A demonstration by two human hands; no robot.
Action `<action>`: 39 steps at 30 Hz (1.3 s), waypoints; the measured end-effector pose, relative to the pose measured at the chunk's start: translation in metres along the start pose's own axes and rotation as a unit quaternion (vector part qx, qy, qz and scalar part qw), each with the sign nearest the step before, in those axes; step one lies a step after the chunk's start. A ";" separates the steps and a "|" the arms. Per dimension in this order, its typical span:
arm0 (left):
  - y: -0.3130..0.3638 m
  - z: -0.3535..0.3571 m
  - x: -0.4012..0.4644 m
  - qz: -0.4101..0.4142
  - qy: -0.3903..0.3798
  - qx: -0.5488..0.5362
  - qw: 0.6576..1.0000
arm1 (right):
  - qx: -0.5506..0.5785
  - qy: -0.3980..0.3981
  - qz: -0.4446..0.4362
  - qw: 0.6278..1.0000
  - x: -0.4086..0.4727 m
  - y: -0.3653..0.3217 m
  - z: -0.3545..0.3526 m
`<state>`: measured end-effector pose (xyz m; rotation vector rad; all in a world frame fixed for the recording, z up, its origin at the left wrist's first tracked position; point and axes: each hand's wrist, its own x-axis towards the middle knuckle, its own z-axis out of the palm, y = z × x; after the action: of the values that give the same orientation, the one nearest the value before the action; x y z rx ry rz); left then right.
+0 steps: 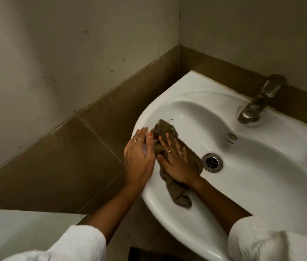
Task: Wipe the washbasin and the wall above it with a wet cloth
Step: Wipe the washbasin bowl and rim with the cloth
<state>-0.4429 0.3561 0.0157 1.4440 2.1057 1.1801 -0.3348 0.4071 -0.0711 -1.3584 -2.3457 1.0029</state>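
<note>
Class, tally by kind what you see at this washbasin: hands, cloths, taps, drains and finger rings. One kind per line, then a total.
Hands: 2, left hand and right hand
Cloths: 1, brown cloth
Taps: 1, tap
Drains: 1, drain
Finger rings: 3
Total: 8
</note>
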 end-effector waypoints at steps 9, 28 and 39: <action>-0.002 0.000 -0.003 -0.015 0.008 -0.014 1.000 | 0.046 -0.205 0.060 0.976 -0.109 -0.020 -0.039; -0.010 0.004 0.002 -0.012 0.005 0.044 0.999 | -0.304 0.034 0.086 0.948 -0.247 0.070 -0.161; -0.006 0.003 0.001 -0.025 0.004 0.033 0.999 | -0.241 -0.001 0.224 0.944 -0.247 0.013 -0.117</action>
<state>-0.4453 0.3574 0.0091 1.4085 2.1928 1.1088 -0.1337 0.2557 0.0351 -2.1423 -2.4341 0.5251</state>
